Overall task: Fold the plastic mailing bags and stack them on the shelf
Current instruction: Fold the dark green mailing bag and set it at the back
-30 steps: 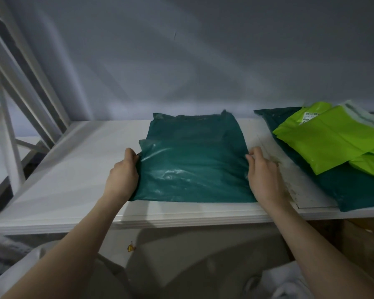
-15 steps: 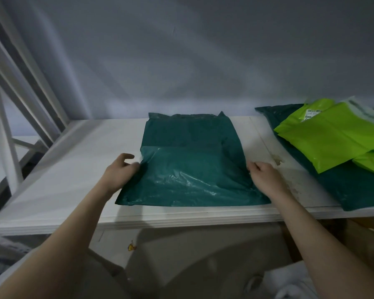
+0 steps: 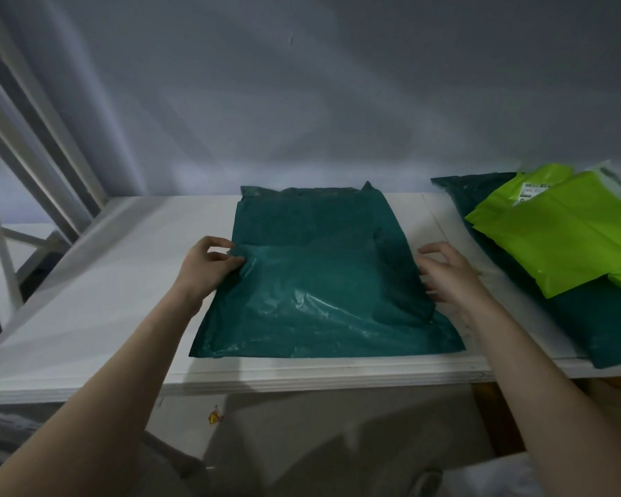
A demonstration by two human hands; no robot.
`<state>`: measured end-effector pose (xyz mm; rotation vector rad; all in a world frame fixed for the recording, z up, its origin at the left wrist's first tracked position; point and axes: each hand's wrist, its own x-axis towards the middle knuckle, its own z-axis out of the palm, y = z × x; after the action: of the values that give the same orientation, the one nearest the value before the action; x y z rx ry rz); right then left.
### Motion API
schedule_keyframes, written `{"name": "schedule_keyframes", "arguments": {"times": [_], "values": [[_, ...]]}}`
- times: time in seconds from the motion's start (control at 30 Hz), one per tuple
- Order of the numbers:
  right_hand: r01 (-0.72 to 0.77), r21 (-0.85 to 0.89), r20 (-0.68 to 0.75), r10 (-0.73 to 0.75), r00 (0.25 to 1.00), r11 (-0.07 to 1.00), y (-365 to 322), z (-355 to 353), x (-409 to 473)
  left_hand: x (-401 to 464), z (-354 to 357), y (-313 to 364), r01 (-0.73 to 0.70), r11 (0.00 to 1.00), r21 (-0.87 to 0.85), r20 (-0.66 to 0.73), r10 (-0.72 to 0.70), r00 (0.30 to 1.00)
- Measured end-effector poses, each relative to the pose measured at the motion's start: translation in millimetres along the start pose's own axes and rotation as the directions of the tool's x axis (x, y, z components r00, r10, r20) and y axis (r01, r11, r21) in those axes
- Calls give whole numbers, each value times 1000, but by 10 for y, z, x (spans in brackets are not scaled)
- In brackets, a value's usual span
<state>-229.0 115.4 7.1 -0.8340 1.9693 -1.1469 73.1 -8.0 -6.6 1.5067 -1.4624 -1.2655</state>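
A dark green mailing bag (image 3: 319,281) lies on the white shelf (image 3: 97,299), folded so a glossy front layer covers its near half. My left hand (image 3: 208,269) pinches the left corner of that folded layer between thumb and fingers. My right hand (image 3: 449,278) is at the bag's right edge with its fingers spread and lightly curled; whether it grips the plastic cannot be made out through the blur.
At the right end of the shelf, bright lime green bags (image 3: 560,231) lie on top of another dark green bag (image 3: 599,317). A grey wall stands behind. White diagonal frame bars (image 3: 33,145) rise at the left. Cardboard shows under the shelf at right.
Both hands have shifted up along the bag's side edges toward the fold line. The folded front layer has spread nearer the shelf's front edge. My left hand now pinches the layer's corner.
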Motion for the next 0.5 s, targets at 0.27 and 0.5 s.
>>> {"name": "schedule_keyframes", "arguments": {"times": [0.27,0.5], "values": [[37,39,29,-38,999,999,40,183,14,44,-61,-72,162,983,83,-19,-161,987],[59,-3,-30,-59,998,998,68,217,0,-38,-53,-81,132,990,50,-38,-131,991]]}}
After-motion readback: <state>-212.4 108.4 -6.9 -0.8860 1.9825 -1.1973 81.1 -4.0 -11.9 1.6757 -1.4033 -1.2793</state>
